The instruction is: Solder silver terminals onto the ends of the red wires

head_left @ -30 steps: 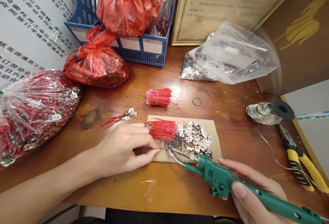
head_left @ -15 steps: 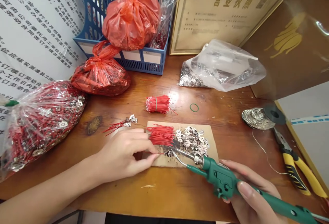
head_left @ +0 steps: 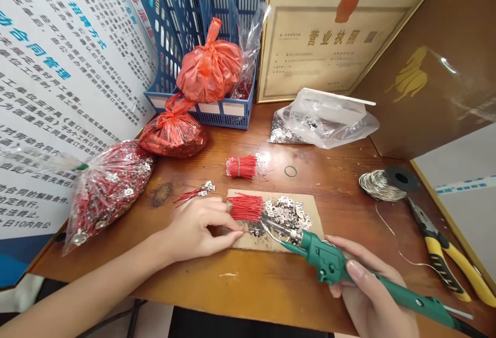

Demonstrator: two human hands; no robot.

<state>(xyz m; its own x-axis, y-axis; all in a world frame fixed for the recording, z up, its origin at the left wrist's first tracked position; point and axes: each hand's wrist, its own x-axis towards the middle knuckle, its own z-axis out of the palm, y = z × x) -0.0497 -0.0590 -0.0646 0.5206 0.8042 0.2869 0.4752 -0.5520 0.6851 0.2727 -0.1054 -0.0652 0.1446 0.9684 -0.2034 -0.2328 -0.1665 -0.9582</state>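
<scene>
My left hand [head_left: 207,229] pinches a short red wire [head_left: 246,231] whose far end meets a small metal terminal [head_left: 256,232] on the brown cardboard [head_left: 318,221]. Wrapped in my right hand [head_left: 368,276] is a green soldering iron [head_left: 329,261]. Its tip, with a thin feed tube beside it, points left over the cardboard, just above and right of that terminal. On the cardboard lie a row of loose red wires [head_left: 245,208] and a heap of metal terminals [head_left: 289,213]. Several wires with terminals attached [head_left: 196,192] rest behind my left hand.
Behind the cardboard are a banded red wire bundle [head_left: 242,167] and a green rubber band [head_left: 290,171]. A solder spool [head_left: 382,183] and pliers [head_left: 437,247] lie right. Filled bags [head_left: 112,188], a blue file rack [head_left: 232,113] and a clear bag of terminals [head_left: 287,127] stand around.
The camera view has tilted up and shifted, showing more of the rack and framed certificate. Both hands keep their grips; the iron's tip stays close to the terminal.
</scene>
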